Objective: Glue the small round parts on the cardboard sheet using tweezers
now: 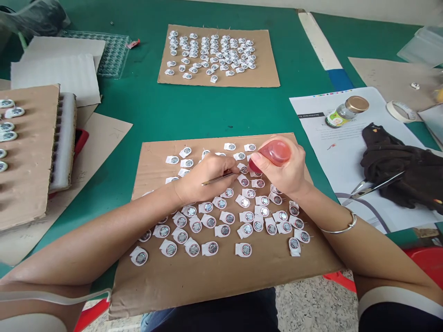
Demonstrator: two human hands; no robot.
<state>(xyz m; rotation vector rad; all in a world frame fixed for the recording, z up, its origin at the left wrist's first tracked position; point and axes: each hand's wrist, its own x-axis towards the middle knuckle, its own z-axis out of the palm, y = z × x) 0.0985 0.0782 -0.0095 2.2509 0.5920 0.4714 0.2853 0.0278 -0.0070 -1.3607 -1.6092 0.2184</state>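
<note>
My left hand [209, 174] is closed around a slim metal tool [218, 179] that looks like tweezers; its tip is hidden by my fingers. In my right hand [292, 170] is a translucent red squeeze bulb [278, 151], tilted down to the left, its lower end close to my left fingertips. Both hands are over a brown cardboard sheet [221, 281] that carries many small round silver discs [244, 249] with white tabbed rims. One disc [243, 168] lies right by my fingertips, partly covered.
A second cardboard sheet [270, 60] with similar discs lies farther back on the green table [138, 124]. Left is another loaded cardboard [27, 184] on a stack. At right are a glass jar [342, 113], a tape roll [401, 111], scissors [375, 185] and black cloth [394, 161].
</note>
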